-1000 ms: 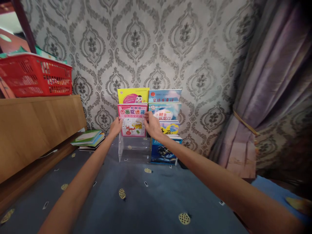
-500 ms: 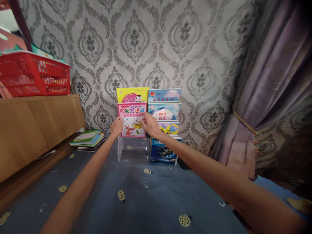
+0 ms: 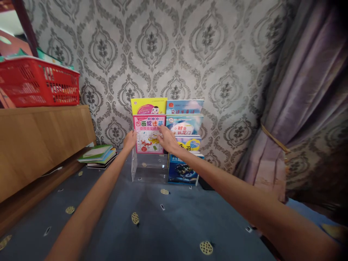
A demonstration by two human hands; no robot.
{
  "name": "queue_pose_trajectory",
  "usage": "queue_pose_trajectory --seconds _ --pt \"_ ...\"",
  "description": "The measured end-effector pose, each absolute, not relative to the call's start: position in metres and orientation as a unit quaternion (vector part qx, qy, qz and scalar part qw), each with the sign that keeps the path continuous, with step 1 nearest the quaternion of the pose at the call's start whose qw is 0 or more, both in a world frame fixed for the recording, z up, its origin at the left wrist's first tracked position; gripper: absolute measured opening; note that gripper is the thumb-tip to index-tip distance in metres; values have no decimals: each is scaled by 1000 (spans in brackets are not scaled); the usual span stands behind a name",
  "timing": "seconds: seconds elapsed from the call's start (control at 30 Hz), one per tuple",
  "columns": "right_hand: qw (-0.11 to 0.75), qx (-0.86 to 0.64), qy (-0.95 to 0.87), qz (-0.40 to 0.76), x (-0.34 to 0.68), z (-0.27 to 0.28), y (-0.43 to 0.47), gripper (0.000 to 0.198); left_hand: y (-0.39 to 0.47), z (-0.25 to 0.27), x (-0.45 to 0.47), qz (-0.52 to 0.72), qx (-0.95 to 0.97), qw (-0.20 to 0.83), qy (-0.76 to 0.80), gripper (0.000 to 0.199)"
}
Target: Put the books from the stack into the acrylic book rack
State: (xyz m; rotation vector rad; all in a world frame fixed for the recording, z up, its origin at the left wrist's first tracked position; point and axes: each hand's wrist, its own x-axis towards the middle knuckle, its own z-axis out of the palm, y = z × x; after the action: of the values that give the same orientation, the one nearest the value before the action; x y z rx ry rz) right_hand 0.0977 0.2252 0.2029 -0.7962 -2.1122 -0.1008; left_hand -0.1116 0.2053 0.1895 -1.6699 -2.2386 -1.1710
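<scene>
A pink picture book (image 3: 145, 139) stands upright in the left column of a clear tiered book rack (image 3: 149, 174). My left hand (image 3: 130, 140) is closed on the book's left edge, and my right hand (image 3: 168, 139) pinches its right edge. Behind it rises a yellow book (image 3: 148, 105). In the right column stand a light blue book (image 3: 185, 105), a teal book (image 3: 187, 123), a yellow and purple book (image 3: 193, 142) partly covered by my right hand, and a dark blue book (image 3: 182, 171) at the bottom. Through the lower left tiers the cloth shows.
Several books lie in a stack (image 3: 98, 156) to the left, beside a wooden cabinet (image 3: 49, 134). A red plastic basket (image 3: 40, 81) sits on the cabinet. Patterned wallpaper rises behind the rack; a tied purple curtain (image 3: 282, 108) hangs right. Blue cloth (image 3: 108, 224) covers the surface.
The pink book has shifted very slightly right, with both hands still on it. The whole view has also moved a little.
</scene>
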Motion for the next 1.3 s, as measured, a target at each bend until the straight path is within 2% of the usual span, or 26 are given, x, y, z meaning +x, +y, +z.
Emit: queue_pose_trajectory --seconds 0.53,1.3 --pt "437 -303 -846 -37 98 200 231 47 193 195 -112 -361 -554 94 -744 35" --pt "457 -306 -835 -34 100 195 238 46 189 195 -109 -354 -563 95 -740 37"
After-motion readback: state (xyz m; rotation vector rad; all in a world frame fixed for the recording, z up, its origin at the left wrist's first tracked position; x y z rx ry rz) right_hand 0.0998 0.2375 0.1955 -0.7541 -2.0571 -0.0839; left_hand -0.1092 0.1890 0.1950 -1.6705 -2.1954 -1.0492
